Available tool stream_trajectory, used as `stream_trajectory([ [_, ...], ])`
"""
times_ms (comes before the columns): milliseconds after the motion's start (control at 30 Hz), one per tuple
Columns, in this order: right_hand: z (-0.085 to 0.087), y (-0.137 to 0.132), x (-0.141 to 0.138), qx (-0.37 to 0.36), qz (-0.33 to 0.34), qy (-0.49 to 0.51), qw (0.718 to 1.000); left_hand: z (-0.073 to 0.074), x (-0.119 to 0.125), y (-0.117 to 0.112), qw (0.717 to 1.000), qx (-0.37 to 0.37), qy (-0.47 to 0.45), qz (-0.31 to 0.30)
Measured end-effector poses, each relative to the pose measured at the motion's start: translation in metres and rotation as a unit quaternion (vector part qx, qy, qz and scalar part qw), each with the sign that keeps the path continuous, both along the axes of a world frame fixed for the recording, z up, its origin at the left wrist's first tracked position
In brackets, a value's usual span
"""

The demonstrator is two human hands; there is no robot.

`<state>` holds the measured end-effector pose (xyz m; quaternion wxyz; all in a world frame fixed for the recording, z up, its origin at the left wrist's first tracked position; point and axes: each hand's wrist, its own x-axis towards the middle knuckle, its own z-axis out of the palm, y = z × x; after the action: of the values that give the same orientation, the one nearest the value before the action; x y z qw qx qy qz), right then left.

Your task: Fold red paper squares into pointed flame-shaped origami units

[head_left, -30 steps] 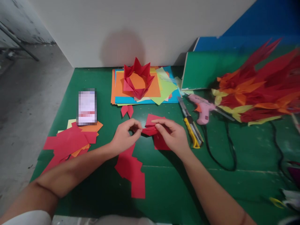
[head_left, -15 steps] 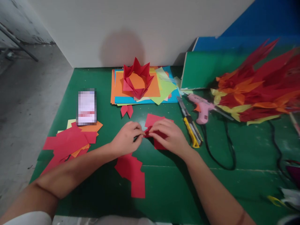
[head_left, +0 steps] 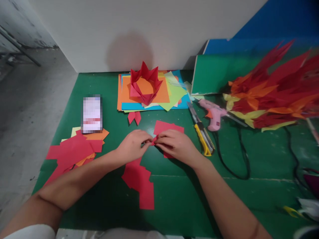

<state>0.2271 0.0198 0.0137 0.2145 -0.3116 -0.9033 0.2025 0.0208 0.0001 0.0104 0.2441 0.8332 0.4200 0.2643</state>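
Note:
My left hand (head_left: 133, 146) and my right hand (head_left: 175, 145) meet fingertip to fingertip over the green table (head_left: 174, 196). Both pinch a small folded piece of red paper (head_left: 152, 142), mostly hidden under the fingers. More red paper (head_left: 165, 127) lies flat under and behind my right hand. A strip of red paper squares (head_left: 139, 181) lies just in front of my hands. Two small folded red pieces (head_left: 134, 117) sit behind my left hand.
A red paper crown (head_left: 144, 83) stands on a stack of coloured sheets (head_left: 147, 96) at the back. A phone (head_left: 91, 113) and red and orange scraps (head_left: 72, 151) lie left. A yellow utility knife (head_left: 203, 134), pink glue gun (head_left: 214, 114) with black cord, and red-orange paper flowers (head_left: 274, 91) lie right.
My hands have come together and dropped lower onto the table. The red piece, held up between them a second ago, is now pressed small between the fingertips.

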Motion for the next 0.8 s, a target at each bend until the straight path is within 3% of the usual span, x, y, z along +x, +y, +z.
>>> stream_trajectory([
  [133, -0.002, -0.001, -0.003, -0.022, -0.025, 0.004, 0.999, 0.0, 0.001, -0.002, 0.999, 0.037, 0.028, -0.014],
  [433, 0.001, -0.004, -0.012, -0.1, -0.099, 0.002, 0.99, 0.003, 0.002, -0.002, 0.999, 0.014, 0.034, 0.002],
  [800, 0.001, -0.005, -0.016, -0.109, -0.124, -0.01, 0.986, 0.005, 0.004, -0.003, 0.994, 0.016, 0.108, 0.023],
])
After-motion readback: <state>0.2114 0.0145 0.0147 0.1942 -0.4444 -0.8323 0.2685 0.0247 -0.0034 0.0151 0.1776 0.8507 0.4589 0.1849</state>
